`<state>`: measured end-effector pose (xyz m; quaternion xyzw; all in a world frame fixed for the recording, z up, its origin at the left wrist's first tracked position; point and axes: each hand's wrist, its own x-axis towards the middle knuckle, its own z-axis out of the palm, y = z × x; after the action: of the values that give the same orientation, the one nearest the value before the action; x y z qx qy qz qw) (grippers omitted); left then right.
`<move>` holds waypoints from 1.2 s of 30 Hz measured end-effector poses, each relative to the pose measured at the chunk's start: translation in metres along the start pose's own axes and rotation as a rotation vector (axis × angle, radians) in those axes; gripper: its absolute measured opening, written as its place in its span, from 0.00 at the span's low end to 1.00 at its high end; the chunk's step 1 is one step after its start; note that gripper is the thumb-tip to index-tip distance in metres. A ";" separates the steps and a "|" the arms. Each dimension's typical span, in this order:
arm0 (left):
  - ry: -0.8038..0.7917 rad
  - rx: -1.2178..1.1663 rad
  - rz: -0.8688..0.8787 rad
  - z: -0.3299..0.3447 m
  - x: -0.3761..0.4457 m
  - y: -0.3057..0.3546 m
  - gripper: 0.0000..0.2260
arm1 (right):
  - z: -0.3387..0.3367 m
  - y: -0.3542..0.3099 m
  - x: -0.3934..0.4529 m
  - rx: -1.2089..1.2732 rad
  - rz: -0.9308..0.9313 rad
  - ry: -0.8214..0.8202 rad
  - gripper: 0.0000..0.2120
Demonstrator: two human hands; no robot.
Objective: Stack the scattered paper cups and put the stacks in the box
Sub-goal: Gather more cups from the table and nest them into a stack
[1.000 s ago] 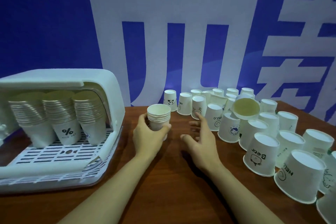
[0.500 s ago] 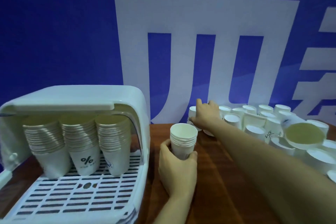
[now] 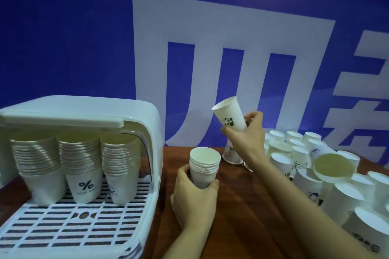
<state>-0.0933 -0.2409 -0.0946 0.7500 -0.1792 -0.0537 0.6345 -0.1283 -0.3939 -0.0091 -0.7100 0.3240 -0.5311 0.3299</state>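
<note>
Cup (image 3: 229, 116) in right hand (image 3: 247, 132) bears panda print; boxed stack (image 3: 83, 166) reads "%".

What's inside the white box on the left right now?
Three tall stacks of paper cups stand side by side on the slatted tray of the box. Anything behind them is covered.

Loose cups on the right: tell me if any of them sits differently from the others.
One does. Among the upside-down cups, a single cup lies tipped on top of its neighbours, its tan inside facing the camera, while the others show white bottoms. The three stacks in the box lean slightly but stay nested.
</note>
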 end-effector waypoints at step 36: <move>-0.048 -0.034 0.068 0.002 -0.002 -0.003 0.26 | -0.024 -0.006 -0.034 -0.122 -0.235 -0.348 0.22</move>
<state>-0.0949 -0.2418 -0.0978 0.7311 -0.2190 -0.0532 0.6439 -0.1589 -0.3659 -0.0177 -0.8425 0.2089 -0.4147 0.2731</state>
